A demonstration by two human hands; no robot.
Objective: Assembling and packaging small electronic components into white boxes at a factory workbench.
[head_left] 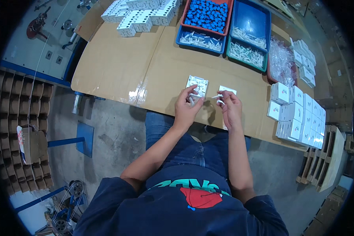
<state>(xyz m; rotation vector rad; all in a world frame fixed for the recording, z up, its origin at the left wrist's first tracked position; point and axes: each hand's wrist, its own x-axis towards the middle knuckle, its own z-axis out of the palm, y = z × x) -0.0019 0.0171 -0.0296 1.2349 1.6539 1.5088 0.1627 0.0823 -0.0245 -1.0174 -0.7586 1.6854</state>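
My left hand (188, 108) curls its fingers and thumb over the near end of a small white box (197, 82), which lies face up near the table's front edge. Small white pieces show inside the box; what they are is too small to tell. To its right, my right hand (233, 110) pinches a thin white plastic stick (217, 96), pointing left toward the box. Another small white piece shows lower at its fingers. Just beyond that hand lies a flat white piece (229, 89), possibly a box lid, partly covered by the fingers.
Cardboard covers the table (110, 67). At the back are a red tray of blue parts (206, 17), blue trays (179, 37) and a green tray (266, 65) with white sticks. Clear plastic bags (281, 59) lie right. White boxes are stacked at right (299, 114) and back left (145, 19).
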